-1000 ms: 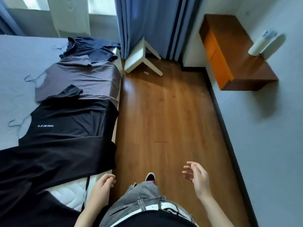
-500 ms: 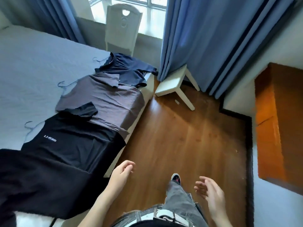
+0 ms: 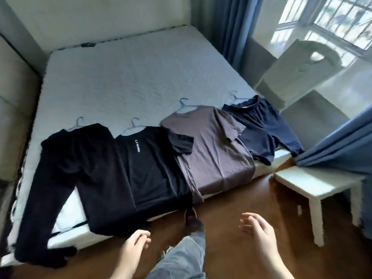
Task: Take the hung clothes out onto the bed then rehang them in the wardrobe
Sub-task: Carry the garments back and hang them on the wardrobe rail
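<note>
Head view, four garments (image 3: 153, 164) overhanging bed (image 3: 124, 81) edge, left hand (image 3: 133, 248) and right hand (image 3: 259, 232) seemingly loose-fingered, empty, above bare floor (image 3: 251, 200)

— What lies on the bed (image 3: 124, 77)?

— Four garments on wire hangers, laid flat in a row along its near edge, hooks pointing toward the far side.

— From the left?

— Black trousers (image 3: 66, 178), legs spilling over the mattress edge toward the floor; a black T-shirt (image 3: 153, 168) with small white lettering on the chest; a grey-brown T-shirt (image 3: 211, 150); a navy top (image 3: 259, 127) at the right corner. Each overlaps its neighbour.
</note>
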Action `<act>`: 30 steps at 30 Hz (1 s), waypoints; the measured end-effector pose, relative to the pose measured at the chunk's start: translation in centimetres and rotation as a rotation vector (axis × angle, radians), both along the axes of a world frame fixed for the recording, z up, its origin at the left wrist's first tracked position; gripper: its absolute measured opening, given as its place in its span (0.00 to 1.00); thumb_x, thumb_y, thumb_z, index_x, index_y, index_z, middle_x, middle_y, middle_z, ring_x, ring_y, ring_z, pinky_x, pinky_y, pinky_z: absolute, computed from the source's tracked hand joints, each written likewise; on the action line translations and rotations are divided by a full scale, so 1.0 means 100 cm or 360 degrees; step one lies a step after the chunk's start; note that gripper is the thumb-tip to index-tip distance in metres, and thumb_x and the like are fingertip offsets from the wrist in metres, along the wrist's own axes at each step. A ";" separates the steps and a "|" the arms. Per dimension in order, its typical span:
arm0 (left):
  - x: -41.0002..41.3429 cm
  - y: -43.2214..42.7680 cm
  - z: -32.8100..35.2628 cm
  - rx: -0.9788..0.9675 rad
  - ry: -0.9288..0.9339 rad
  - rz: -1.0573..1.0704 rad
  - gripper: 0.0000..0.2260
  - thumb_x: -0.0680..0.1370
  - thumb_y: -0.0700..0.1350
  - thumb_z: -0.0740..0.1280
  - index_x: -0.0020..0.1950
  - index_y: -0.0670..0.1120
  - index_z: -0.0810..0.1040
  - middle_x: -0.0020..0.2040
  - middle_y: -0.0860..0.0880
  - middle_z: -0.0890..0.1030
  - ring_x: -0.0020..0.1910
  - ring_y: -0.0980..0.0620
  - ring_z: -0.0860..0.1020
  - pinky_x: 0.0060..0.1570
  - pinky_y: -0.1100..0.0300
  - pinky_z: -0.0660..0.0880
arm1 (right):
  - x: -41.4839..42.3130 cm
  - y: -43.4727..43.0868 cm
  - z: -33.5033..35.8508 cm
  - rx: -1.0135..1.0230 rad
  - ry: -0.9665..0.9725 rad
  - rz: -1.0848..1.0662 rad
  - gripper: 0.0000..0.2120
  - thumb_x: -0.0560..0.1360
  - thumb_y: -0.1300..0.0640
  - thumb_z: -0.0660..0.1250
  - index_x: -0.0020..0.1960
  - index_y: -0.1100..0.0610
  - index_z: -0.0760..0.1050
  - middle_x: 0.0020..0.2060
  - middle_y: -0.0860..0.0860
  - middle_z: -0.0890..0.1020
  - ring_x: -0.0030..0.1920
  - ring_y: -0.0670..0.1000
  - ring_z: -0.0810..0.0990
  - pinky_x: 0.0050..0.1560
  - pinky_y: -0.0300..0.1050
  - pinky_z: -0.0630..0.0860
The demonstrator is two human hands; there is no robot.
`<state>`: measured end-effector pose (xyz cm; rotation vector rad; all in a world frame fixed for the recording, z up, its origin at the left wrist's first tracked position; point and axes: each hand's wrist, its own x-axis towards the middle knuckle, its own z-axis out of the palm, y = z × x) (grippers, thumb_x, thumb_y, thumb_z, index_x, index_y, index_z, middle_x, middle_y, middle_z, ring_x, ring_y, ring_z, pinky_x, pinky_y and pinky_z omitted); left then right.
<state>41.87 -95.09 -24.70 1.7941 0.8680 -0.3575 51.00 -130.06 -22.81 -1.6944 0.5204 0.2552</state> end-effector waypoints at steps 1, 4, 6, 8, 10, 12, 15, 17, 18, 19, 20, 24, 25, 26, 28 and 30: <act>0.010 0.006 -0.006 0.0004 0.0014 0.0065 0.16 0.79 0.39 0.63 0.39 0.58 0.82 0.36 0.52 0.86 0.37 0.49 0.81 0.48 0.55 0.76 | 0.023 0.007 -0.006 0.0013 0.0007 0.0031 0.12 0.80 0.67 0.58 0.47 0.63 0.81 0.40 0.65 0.84 0.37 0.56 0.82 0.37 0.42 0.81; 0.055 0.024 -0.021 0.0016 0.0053 0.0192 0.17 0.79 0.38 0.64 0.35 0.55 0.82 0.35 0.51 0.85 0.35 0.49 0.80 0.42 0.59 0.74 | 0.094 0.031 -0.014 0.0043 0.0044 0.0082 0.13 0.80 0.67 0.59 0.46 0.62 0.81 0.41 0.67 0.84 0.39 0.58 0.82 0.43 0.49 0.80; 0.094 0.037 -0.025 0.0038 0.0053 0.0226 0.17 0.78 0.38 0.64 0.35 0.55 0.82 0.35 0.51 0.85 0.35 0.49 0.80 0.40 0.59 0.73 | 0.143 0.048 -0.013 0.0075 0.0084 0.0122 0.11 0.79 0.67 0.59 0.46 0.62 0.81 0.39 0.65 0.84 0.38 0.57 0.81 0.44 0.47 0.78; 0.138 0.053 -0.024 0.0047 0.0004 0.0222 0.17 0.78 0.38 0.64 0.38 0.57 0.82 0.37 0.51 0.86 0.36 0.50 0.80 0.41 0.59 0.74 | 0.194 0.070 -0.010 0.0121 0.0129 0.0193 0.09 0.78 0.68 0.60 0.48 0.65 0.79 0.38 0.62 0.83 0.34 0.54 0.81 0.37 0.40 0.78; 0.186 0.069 -0.021 0.0052 -0.0040 0.0226 0.16 0.79 0.39 0.63 0.39 0.57 0.82 0.38 0.51 0.86 0.38 0.50 0.81 0.42 0.58 0.74 | 0.246 0.092 -0.006 0.0144 0.0136 0.0272 0.09 0.79 0.68 0.59 0.48 0.66 0.78 0.38 0.61 0.81 0.31 0.50 0.81 0.32 0.36 0.77; 0.238 0.085 -0.017 0.0019 -0.0071 0.0286 0.14 0.79 0.39 0.63 0.40 0.54 0.82 0.39 0.48 0.85 0.40 0.49 0.81 0.42 0.59 0.74 | 0.299 0.115 -0.003 0.0099 0.0078 0.0382 0.11 0.80 0.69 0.56 0.48 0.65 0.78 0.39 0.61 0.81 0.32 0.48 0.82 0.32 0.36 0.78; 0.313 0.108 -0.020 -0.0037 -0.0135 0.0399 0.10 0.79 0.40 0.62 0.44 0.50 0.82 0.42 0.47 0.85 0.42 0.49 0.81 0.45 0.57 0.76 | 0.379 0.153 -0.008 0.0067 0.0021 0.0519 0.12 0.80 0.69 0.56 0.48 0.65 0.78 0.40 0.62 0.82 0.36 0.54 0.81 0.36 0.40 0.79; 0.358 0.125 -0.034 -0.0068 -0.0171 0.0474 0.10 0.79 0.41 0.62 0.46 0.49 0.82 0.43 0.47 0.84 0.43 0.49 0.81 0.49 0.55 0.77 | 0.432 0.178 -0.022 0.0037 0.0003 0.0573 0.11 0.80 0.68 0.57 0.48 0.64 0.79 0.39 0.61 0.82 0.36 0.54 0.81 0.37 0.41 0.79; 0.381 0.134 -0.044 -0.0082 -0.0186 0.0510 0.09 0.79 0.40 0.62 0.47 0.49 0.81 0.44 0.47 0.84 0.44 0.49 0.81 0.50 0.54 0.77 | 0.459 0.192 -0.032 0.0020 0.0005 0.0582 0.11 0.80 0.67 0.57 0.48 0.65 0.79 0.38 0.60 0.82 0.35 0.54 0.81 0.38 0.42 0.79; 0.402 0.143 -0.056 -0.0095 -0.0194 0.0540 0.09 0.80 0.40 0.62 0.47 0.49 0.81 0.45 0.46 0.84 0.45 0.48 0.81 0.51 0.54 0.77 | 0.486 0.204 -0.046 0.0017 0.0008 0.0590 0.11 0.80 0.67 0.57 0.48 0.65 0.78 0.38 0.60 0.82 0.35 0.53 0.81 0.38 0.42 0.79; 0.425 0.152 -0.070 -0.0106 -0.0203 0.0571 0.09 0.80 0.40 0.61 0.47 0.48 0.81 0.45 0.46 0.84 0.45 0.48 0.81 0.52 0.54 0.77 | 0.514 0.216 -0.062 0.0006 0.0017 0.0601 0.10 0.80 0.66 0.58 0.49 0.65 0.78 0.39 0.60 0.82 0.35 0.54 0.81 0.40 0.44 0.79; 0.507 0.183 -0.142 -0.0137 -0.0234 0.0684 0.08 0.80 0.42 0.62 0.51 0.46 0.81 0.48 0.44 0.83 0.49 0.47 0.81 0.56 0.52 0.77 | 0.621 0.257 -0.146 0.0053 0.0049 0.0524 0.08 0.79 0.64 0.61 0.54 0.62 0.78 0.46 0.61 0.82 0.40 0.59 0.81 0.47 0.52 0.79; 0.526 0.190 -0.162 -0.0147 -0.0230 0.0704 0.08 0.81 0.43 0.62 0.52 0.45 0.81 0.49 0.44 0.83 0.50 0.47 0.81 0.57 0.52 0.77 | 0.643 0.265 -0.169 0.0090 0.0071 0.0474 0.08 0.79 0.64 0.62 0.55 0.63 0.77 0.47 0.61 0.82 0.41 0.59 0.81 0.48 0.53 0.79; 0.544 0.196 -0.183 -0.0154 -0.0226 0.0726 0.08 0.80 0.43 0.62 0.53 0.45 0.80 0.51 0.45 0.83 0.51 0.47 0.81 0.58 0.52 0.77 | 0.663 0.274 -0.191 0.0145 0.0106 0.0420 0.09 0.79 0.64 0.62 0.57 0.63 0.77 0.47 0.60 0.82 0.42 0.59 0.81 0.49 0.53 0.79; 0.579 0.209 -0.221 -0.0164 -0.0231 0.0778 0.07 0.80 0.43 0.62 0.54 0.46 0.79 0.53 0.46 0.82 0.53 0.48 0.80 0.59 0.52 0.76 | 0.697 0.293 -0.233 0.0290 0.0193 0.0337 0.10 0.78 0.66 0.62 0.59 0.65 0.75 0.48 0.60 0.81 0.43 0.59 0.81 0.49 0.51 0.80; 0.611 0.220 -0.253 -0.0144 -0.0229 0.0845 0.06 0.79 0.43 0.62 0.53 0.47 0.77 0.52 0.48 0.80 0.52 0.50 0.79 0.60 0.54 0.75 | 0.726 0.310 -0.270 0.0387 0.0241 0.0334 0.12 0.75 0.68 0.66 0.58 0.66 0.75 0.46 0.59 0.81 0.40 0.55 0.83 0.43 0.45 0.82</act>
